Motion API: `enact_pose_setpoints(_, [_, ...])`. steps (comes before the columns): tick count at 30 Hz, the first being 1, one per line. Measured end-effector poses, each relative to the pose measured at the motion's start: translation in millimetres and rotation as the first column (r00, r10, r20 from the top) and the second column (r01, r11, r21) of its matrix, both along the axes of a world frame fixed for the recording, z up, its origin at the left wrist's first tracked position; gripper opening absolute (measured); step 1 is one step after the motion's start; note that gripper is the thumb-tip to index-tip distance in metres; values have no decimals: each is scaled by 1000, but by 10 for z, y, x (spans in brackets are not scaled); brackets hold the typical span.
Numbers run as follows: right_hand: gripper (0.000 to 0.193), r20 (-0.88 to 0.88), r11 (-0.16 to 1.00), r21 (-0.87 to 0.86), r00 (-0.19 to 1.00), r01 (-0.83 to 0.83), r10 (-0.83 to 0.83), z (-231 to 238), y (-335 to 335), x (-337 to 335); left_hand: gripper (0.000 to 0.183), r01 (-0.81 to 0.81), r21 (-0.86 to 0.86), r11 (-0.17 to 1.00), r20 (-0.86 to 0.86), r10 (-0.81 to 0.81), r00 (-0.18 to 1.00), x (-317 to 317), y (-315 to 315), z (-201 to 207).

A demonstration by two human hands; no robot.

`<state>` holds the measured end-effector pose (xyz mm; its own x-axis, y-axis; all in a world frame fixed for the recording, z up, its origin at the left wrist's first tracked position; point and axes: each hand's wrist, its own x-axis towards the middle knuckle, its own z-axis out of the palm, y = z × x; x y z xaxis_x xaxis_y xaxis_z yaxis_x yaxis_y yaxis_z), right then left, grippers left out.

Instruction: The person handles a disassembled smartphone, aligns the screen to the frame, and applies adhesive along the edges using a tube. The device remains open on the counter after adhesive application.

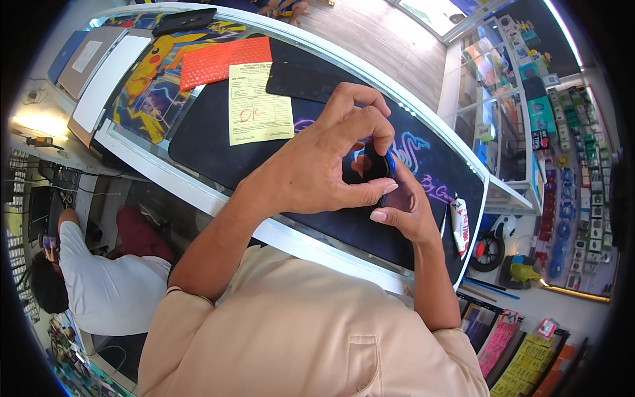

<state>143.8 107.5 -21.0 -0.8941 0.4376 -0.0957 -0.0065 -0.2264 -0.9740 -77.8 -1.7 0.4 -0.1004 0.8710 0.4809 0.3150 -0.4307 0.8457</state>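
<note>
Over the black desk mat (pixel 205 142), both my hands hold a slim dark phone (pixel 379 165) with a blue edge, tilted up so it shows nearly edge-on. My left hand (pixel 311 155) is closed on it, fingers bent over the far end and thumb on the near side. From the right, my right hand (pixel 413 208) grips the same phone, its thumb near the lower end; its other fingers are partly hidden behind it. A flat black panel (pixel 301 83) lies just beyond my left hand. A white tube (pixel 459 228) with red print lies right of my right hand.
A yellow paper slip (pixel 261 112) and a red bubble-wrap pouch (pixel 228 59) lie at the back left. Another dark phone-like object (pixel 184 22) is farther off. A person in a white shirt (pixel 112 284) sits at left. Glass shelves (pixel 486 86) stand at right.
</note>
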Motion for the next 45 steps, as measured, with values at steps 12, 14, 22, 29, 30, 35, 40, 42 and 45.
enact_pose_setpoints(12, [107, 41, 999, -45, 999, 3, -1, 24, 3, 88, 43, 72, -14, 997, -63, -73, 995, 77, 15, 111])
enact_pose_setpoints(14, [106, 95, 1000, -16, 995, 11, -10, 55, 26, 126, 43, 89, -40, 995, -134, -93, 987, 58, 33, 177])
enact_pose_setpoints(22, [105, 83, 996, 90, 996, 18, -26, 21, 170, 352, 38, 150, -14, 989, -392, -143, 909, 240, 126, 408])
enact_pose_setpoints(29, [122, -24, 995, 103, 1000, 0, 2, -75, 200, 486, 38, 139, 45, 989, -454, -103, 885, 455, 100, 417])
enact_pose_setpoints(30, [122, -37, 995, 104, 999, -6, 10, -84, 197, 488, 40, 147, 53, 988, -432, -110, 895, 463, 94, 415])
enact_pose_setpoints(35, [119, -128, 985, 172, 992, 20, 2, -130, 169, 453, 53, 162, 73, 984, -423, -117, 899, 487, 79, 341])
enact_pose_setpoints(40, [115, -206, 978, 208, 977, -6, 49, -181, 192, 383, 79, 65, 163, 985, -158, -39, 987, 494, 134, 152])
enact_pose_setpoints(42, [112, -217, 978, 206, 973, -36, 81, -198, 209, 362, 87, 43, 165, 985, -136, -20, 990, 443, 166, 93])
enact_pose_setpoints(45, [112, -247, 976, 215, 966, -28, 82, -207, 221, 358, 93, 44, 128, 991, -193, -19, 981, 377, 200, 43])
